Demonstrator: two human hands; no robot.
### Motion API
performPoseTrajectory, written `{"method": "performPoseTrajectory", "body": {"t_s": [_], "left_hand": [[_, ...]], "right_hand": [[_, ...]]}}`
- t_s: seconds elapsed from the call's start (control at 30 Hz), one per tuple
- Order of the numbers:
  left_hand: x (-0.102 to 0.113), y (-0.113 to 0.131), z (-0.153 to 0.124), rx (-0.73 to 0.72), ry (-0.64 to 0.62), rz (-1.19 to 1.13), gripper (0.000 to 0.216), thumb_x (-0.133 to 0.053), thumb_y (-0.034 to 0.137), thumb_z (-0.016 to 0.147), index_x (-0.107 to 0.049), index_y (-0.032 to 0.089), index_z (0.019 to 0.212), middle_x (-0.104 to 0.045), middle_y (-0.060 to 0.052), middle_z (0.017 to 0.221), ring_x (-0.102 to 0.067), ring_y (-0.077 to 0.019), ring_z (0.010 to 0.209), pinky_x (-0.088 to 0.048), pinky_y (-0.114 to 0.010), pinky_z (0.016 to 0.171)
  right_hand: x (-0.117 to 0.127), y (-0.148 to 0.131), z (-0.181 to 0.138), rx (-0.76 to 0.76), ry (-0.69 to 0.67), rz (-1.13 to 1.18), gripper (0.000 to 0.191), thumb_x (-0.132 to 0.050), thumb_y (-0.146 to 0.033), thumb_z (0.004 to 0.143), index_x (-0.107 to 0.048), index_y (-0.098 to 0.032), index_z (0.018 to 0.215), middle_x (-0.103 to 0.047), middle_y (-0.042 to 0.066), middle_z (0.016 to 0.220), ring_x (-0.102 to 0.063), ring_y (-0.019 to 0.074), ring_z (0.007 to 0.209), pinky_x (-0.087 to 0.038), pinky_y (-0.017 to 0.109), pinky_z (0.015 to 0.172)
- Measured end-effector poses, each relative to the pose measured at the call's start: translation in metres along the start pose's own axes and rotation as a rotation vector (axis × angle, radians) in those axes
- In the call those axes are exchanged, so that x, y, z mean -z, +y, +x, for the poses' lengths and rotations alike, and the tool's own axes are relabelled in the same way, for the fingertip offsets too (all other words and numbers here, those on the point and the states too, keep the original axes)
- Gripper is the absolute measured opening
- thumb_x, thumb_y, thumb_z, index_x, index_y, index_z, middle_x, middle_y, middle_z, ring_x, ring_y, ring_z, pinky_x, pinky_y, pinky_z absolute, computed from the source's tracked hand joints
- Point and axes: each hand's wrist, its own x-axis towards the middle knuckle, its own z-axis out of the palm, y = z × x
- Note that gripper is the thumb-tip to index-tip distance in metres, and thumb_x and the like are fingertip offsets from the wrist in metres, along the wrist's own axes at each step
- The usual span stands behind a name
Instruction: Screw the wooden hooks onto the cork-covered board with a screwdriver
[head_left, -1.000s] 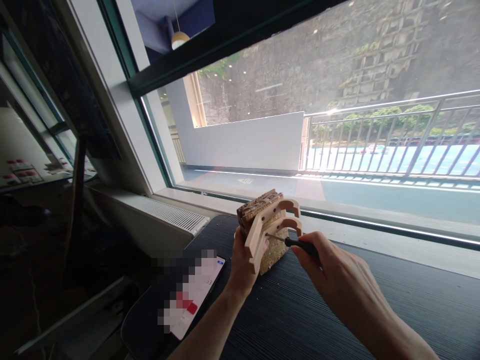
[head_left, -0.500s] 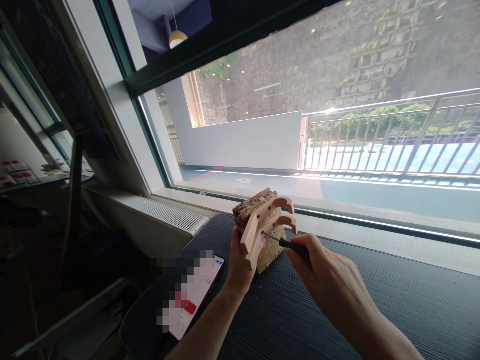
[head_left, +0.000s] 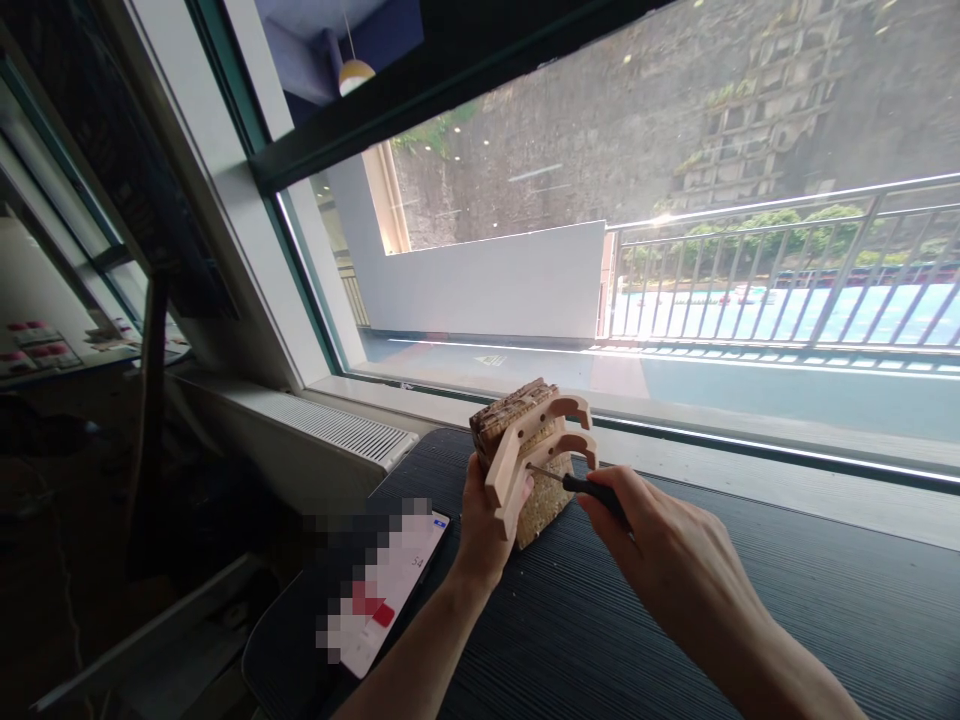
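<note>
A rough chipboard block [head_left: 517, 412] stands on the dark ribbed table [head_left: 750, 620], with a pale wooden double hook bracket [head_left: 525, 450] laid against its near face. My left hand [head_left: 480, 525] is wrapped round the block and bracket from the left and holds them steady. My right hand [head_left: 660, 545] is closed on a small black-handled screwdriver [head_left: 585, 486]. Its thin metal tip touches the bracket near the middle, between the two curved hooks.
A phone [head_left: 386, 590] with a lit screen lies on the table's left corner, close to my left forearm. Behind the block run a window sill [head_left: 750, 455] and a large window. A white radiator grille [head_left: 337, 428] sits to the left, below the table's height.
The hands, block and screwdriver keep the same grip and contact. Only small shifts show: the whole group sits slightly higher and left than a second ago, about as half a second ago.
</note>
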Motion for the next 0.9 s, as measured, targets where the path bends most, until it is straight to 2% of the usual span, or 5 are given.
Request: {"method": "performPoseTrajectory", "body": {"t_s": [0.17,0.37,0.53,0.7,0.9], "left_hand": [[-0.0012,-0.0007,-0.0003,0.003,-0.003,-0.006,0.038,-0.066,0.024,0.076,-0.05,0.02,0.111,-0.062,-0.005,0.099,-0.061,-0.0194,0.09,-0.05,-0.028,0.077],[-0.0028,-0.0013,0.0004,-0.022,0.031,0.002,0.039,-0.068,0.023,0.074,-0.051,0.02,0.109,-0.062,-0.005,0.096,-0.061,-0.0196,0.089,-0.049,-0.028,0.078],[-0.0033,0.0006,-0.002,0.044,0.028,-0.011,0.044,-0.073,0.022,0.069,-0.052,0.02,0.107,-0.062,-0.003,0.094,-0.061,-0.0185,0.086,-0.05,-0.026,0.074],[-0.0032,0.0017,-0.0031,0.032,0.015,-0.02,0.042,-0.068,0.023,0.074,-0.051,0.019,0.112,-0.062,-0.005,0.097,-0.062,-0.0182,0.087,-0.051,-0.027,0.077],[-0.0051,0.0055,-0.0016,0.019,0.029,-0.041,0.045,-0.071,0.022,0.07,-0.053,0.017,0.111,-0.065,-0.006,0.096,-0.064,-0.02,0.085,-0.052,-0.03,0.079]], "right_hand": [[-0.0017,-0.0002,-0.0007,-0.056,-0.07,-0.02,0.02,-0.04,-0.036,0.093,-0.052,-0.023,0.084,-0.062,-0.003,0.059,-0.06,0.0179,0.047,-0.028,0.027,0.044],[0.0021,-0.0025,-0.0009,0.015,-0.075,0.022,0.014,-0.048,-0.026,0.088,-0.05,-0.024,0.102,-0.067,-0.001,0.085,-0.062,0.016,0.056,-0.033,0.026,0.048],[0.0002,-0.0008,-0.0012,0.023,0.013,0.035,0.009,-0.043,-0.031,0.091,-0.05,-0.024,0.091,-0.065,-0.003,0.069,-0.061,0.0164,0.052,-0.031,0.026,0.046],[-0.0013,-0.0004,-0.0015,-0.035,-0.014,0.024,0.017,-0.042,-0.037,0.092,-0.051,-0.024,0.087,-0.062,-0.005,0.056,-0.06,0.0175,0.046,-0.028,0.026,0.044],[0.0033,-0.0026,-0.0003,-0.015,-0.035,0.0,0.016,-0.051,-0.027,0.085,-0.05,-0.024,0.1,-0.069,0.0,0.087,-0.062,0.0164,0.053,-0.033,0.026,0.046]]}}
